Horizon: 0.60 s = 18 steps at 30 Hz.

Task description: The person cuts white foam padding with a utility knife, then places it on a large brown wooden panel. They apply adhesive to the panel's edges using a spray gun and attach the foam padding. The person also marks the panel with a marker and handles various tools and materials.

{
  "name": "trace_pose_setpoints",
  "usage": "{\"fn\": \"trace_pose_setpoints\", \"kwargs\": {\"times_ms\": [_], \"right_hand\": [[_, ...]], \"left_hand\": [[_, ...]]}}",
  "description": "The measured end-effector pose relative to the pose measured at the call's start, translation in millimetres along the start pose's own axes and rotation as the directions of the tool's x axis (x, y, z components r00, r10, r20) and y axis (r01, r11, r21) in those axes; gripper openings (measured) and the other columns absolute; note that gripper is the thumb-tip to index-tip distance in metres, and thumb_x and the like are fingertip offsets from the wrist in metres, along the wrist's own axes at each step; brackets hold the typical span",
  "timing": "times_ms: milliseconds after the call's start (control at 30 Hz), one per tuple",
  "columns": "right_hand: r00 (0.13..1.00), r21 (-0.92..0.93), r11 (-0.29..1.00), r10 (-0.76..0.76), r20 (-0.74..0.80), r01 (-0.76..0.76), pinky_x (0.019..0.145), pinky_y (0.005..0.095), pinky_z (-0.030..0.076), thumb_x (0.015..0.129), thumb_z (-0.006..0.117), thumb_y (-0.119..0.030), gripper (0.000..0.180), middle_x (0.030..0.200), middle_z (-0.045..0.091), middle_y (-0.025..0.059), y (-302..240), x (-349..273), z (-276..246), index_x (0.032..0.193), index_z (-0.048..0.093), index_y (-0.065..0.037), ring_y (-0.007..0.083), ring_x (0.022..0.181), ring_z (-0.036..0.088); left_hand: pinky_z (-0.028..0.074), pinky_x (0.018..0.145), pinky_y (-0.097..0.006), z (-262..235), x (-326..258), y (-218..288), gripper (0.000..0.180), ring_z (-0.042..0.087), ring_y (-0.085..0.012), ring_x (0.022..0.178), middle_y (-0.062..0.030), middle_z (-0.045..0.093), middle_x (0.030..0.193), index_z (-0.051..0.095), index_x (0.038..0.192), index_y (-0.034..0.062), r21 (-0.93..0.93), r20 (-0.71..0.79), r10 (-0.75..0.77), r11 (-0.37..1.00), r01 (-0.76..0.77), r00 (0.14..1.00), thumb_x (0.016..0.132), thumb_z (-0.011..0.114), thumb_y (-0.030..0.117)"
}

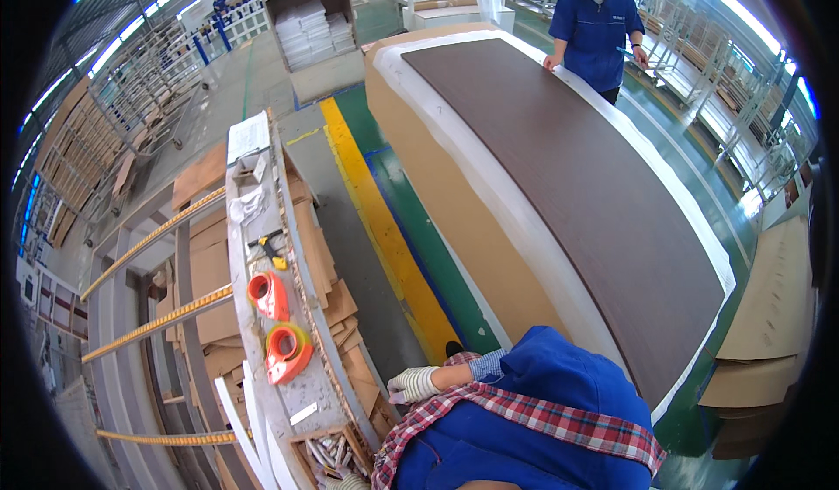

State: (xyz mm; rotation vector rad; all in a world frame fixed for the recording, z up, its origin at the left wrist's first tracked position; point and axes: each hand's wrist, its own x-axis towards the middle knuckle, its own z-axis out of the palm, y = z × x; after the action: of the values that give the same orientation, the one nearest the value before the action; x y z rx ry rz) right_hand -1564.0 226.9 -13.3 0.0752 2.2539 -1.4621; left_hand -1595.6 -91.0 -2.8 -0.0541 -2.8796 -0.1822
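Note:
My right hand [414, 385], in a white striped knit glove, hangs at the front of my body beside the narrow bench's right edge. Its fingers point left, and whether they hold anything is not clear. At the bottom edge, my gloved left hand [346, 479] is at a wooden compartment [301, 448] of pens or similar thin sticks [330, 451]; its fingers are mostly hidden. Farther along the narrow bench [322, 413] are two orange tape dispensers [278, 369] and a black-and-yellow hand tool [271, 250]. A small white strip [303, 414] lies near the compartment.
Right of me, a long dark brown panel [559, 175] lies on white sheeting over a cardboard-sided stack [454, 193]. A co-worker [599, 27] in blue stands at its far end, one hand on the edge. Cardboard pieces [210, 289] fill the rack at left; cardboard sheets [760, 306] stand right.

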Motion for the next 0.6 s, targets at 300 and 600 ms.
{"fn": "trace_pose_setpoints", "kwargs": {"times_ms": [300,600], "right_hand": [[0.962,-0.182,0.957,0.188,-0.196,-0.224,0.079,0.0466,0.047,0.086,0.052,-0.038,0.04,0.095,0.063,0.024,53.1,-56.8,-123.0,0.102,0.059,-0.002,0.0398,0.091,0.061],[0.821,-0.092,0.889,0.369,-0.435,-0.448,0.077,0.0463,0.048,0.087,0.052,-0.036,0.04,0.093,0.064,0.0217,83.2,-122.2,-164.8,0.107,0.057,-0.002,0.0384,0.089,0.061]], "left_hand": [[0.039,0.095,-0.046,38.4,68.6,90.9,0.057,0.047,-0.042,0.112,-0.0285,0.041,0.13,0.047,0.123,0.0014,0.065,0.091,-0.132,0.99,0.127,0.987,0.075,0.067,0.024],[0.038,0.095,-0.044,51.9,100.2,277.4,0.045,0.051,-0.0393,0.102,-0.0235,0.048,0.118,0.05,0.113,-0.0018,-0.447,0.201,0.517,0.804,-0.392,0.832,0.075,0.066,0.014]]}}
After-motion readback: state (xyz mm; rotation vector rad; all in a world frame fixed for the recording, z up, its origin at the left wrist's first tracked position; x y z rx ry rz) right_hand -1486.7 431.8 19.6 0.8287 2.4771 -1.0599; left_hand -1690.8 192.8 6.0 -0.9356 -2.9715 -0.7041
